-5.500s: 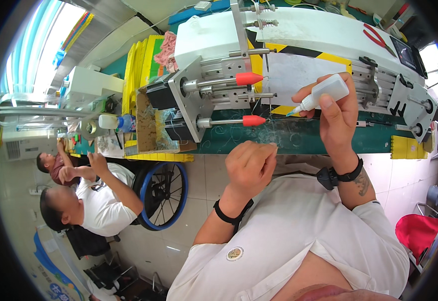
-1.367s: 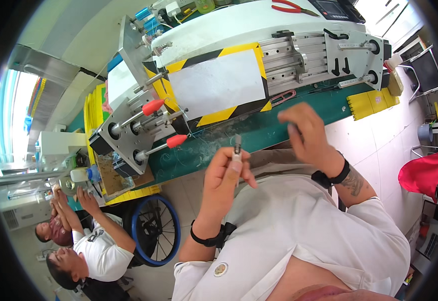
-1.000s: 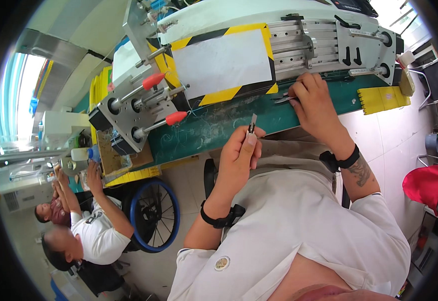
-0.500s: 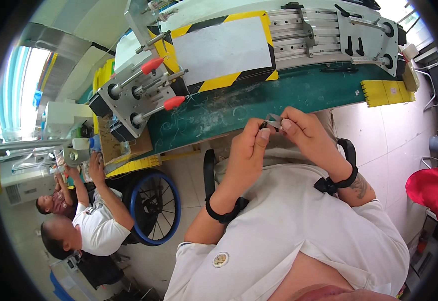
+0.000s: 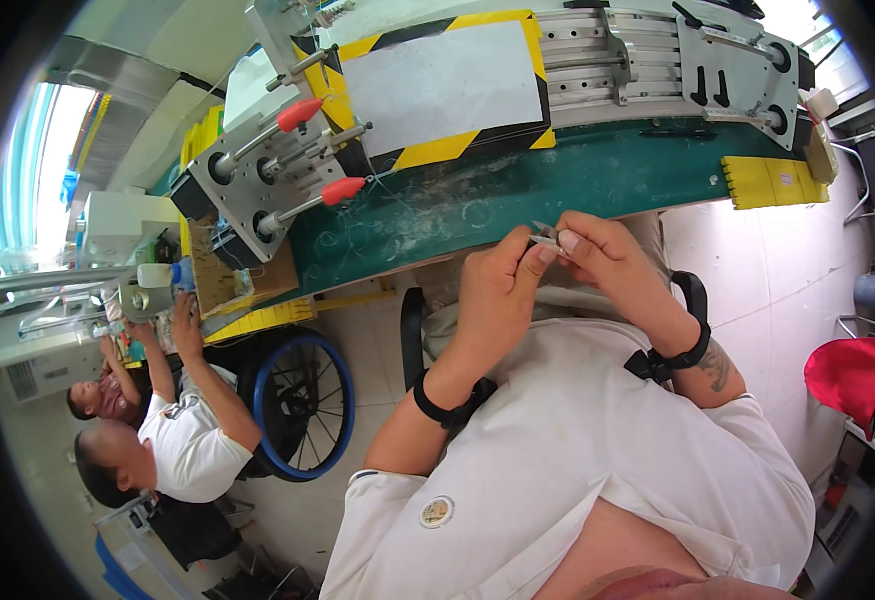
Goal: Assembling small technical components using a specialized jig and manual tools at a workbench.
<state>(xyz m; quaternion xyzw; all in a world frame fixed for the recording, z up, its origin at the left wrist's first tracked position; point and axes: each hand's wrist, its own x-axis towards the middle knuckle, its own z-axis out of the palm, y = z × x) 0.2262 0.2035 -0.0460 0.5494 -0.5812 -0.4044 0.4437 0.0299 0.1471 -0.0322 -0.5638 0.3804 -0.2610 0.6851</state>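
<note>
Your left hand [image 5: 497, 290] and right hand [image 5: 602, 255] were raised in front of your chest, fingertips meeting in a pinch. Both forearms rose from the lower edge, elbows bent, and each of your 2 wrists wore a black band.

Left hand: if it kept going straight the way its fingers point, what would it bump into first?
The left hand points up and to the right. It would first meet the small metal part at its fingertips, then the right hand just behind; depth is unclear.
</note>
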